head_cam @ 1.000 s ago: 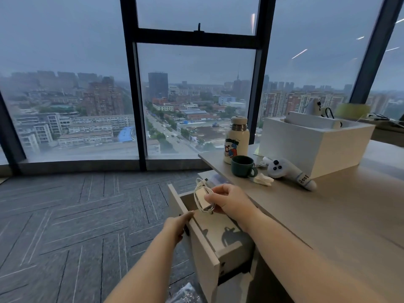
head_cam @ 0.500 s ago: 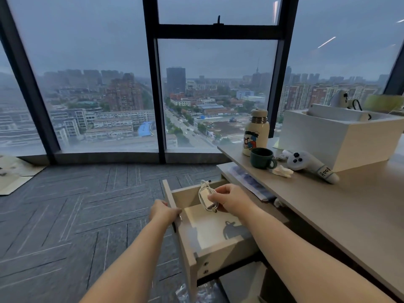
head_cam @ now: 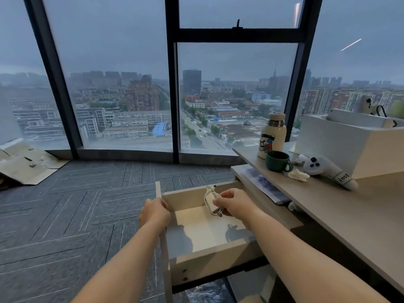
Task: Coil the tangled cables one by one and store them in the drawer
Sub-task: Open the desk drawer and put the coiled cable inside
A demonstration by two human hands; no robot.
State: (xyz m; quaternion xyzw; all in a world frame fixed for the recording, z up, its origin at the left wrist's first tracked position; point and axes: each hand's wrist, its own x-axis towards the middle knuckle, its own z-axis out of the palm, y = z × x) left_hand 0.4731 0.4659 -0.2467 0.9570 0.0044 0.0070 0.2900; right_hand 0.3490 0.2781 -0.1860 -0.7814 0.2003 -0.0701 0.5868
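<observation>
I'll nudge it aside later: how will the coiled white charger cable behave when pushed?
The coiled charger cable is probably light and floppy: no tie shows, and the right hand pinches its loops together, so they may spring loose. Its blocky plug end should make it slide, not roll, on the flat floor of the drawer.

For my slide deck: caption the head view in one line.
Right hand holds a coiled white cable over the open drawer while the left hand grips its front.

Pale matt wood-grain drawer, smooth white plastic cable, glossy green mug — rough grey carpet
</observation>
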